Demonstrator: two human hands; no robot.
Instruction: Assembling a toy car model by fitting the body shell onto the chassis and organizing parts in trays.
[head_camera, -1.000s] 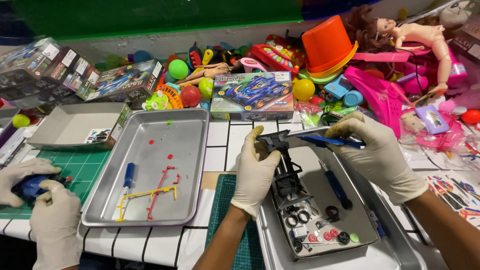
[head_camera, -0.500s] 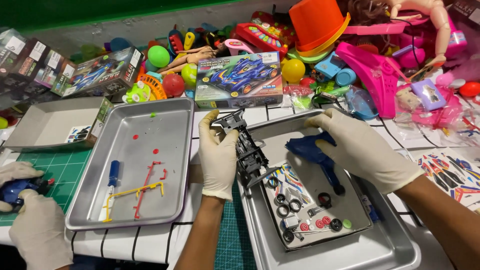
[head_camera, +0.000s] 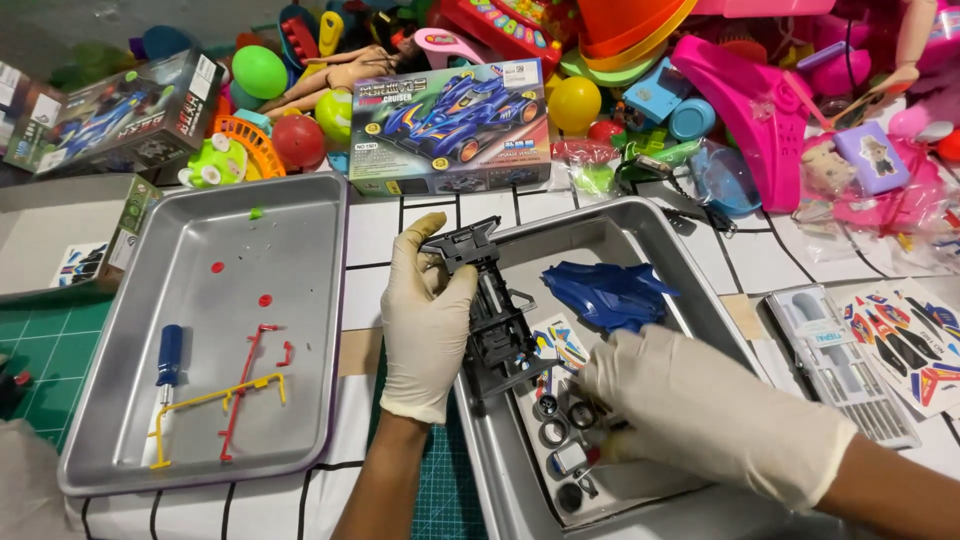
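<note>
1. Over the right-hand metal tray (head_camera: 655, 225) on the tiled counter (head_camera: 385, 235), the left hand (head_camera: 428, 315), in a pale glove, grasps a black toy-car chassis (head_camera: 495, 315), its grip clenched around the frame's left side and holding it tilted above the tray's near-left edge.
2. The right hand (head_camera: 700, 405), also gloved, reaches down into the same tray, fingertips touching small black wheels (head_camera: 565, 420); whether that grip has closed on one, I cannot tell.
3. A blue car body shell (head_camera: 605, 292) lies in the tray just beyond the right hand.
4. The left tray (head_camera: 300, 200) holds a blue-handled screwdriver (head_camera: 166, 372) and red and yellow plastic sprues (head_camera: 245, 390).
</note>
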